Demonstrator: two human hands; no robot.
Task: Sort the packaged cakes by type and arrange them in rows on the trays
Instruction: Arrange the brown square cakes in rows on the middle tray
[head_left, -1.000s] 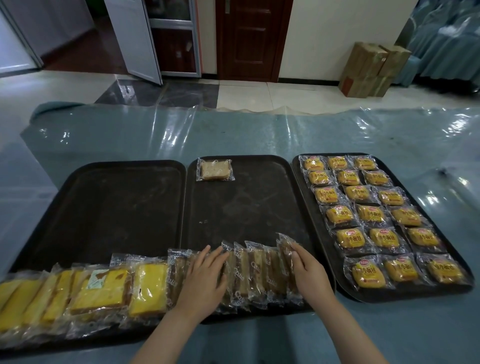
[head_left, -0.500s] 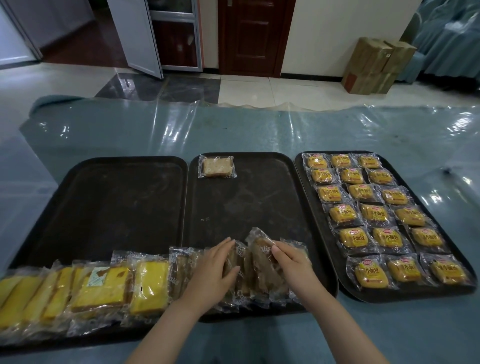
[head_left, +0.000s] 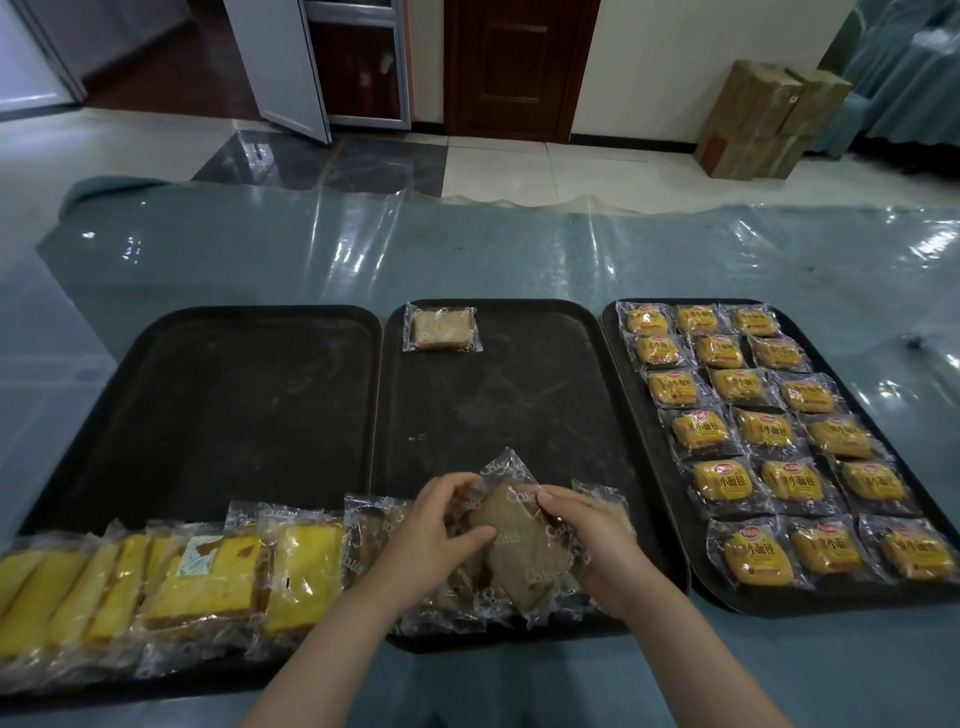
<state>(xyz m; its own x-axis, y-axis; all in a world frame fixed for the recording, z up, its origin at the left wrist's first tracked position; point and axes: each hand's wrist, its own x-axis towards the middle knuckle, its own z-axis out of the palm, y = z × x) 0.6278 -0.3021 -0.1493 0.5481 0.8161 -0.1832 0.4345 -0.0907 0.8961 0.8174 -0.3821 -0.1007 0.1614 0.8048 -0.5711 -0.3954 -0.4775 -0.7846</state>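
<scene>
Three black trays lie side by side. At the near edge of the middle tray (head_left: 519, 405), my left hand (head_left: 431, 535) and my right hand (head_left: 597, 540) both grip a stack of brown packaged cakes (head_left: 514, 545), with the top one tilted up. One brown cake (head_left: 441, 328) lies alone at the tray's far left corner. The left tray (head_left: 234, 405) carries a leaning row of yellow packaged cakes (head_left: 208, 577) along its near edge. The right tray (head_left: 644, 467) holds small yellow buns (head_left: 769, 431) in three neat columns.
The trays sit on a table under a blue cloth and clear plastic sheet (head_left: 467, 249). Cardboard boxes (head_left: 763, 119) stand on the floor at the back right, near a dark wooden door (head_left: 519, 67).
The spread row of brown cakes has been pushed together into one stack between my hands. Both hands moved inward and closed round it.
</scene>
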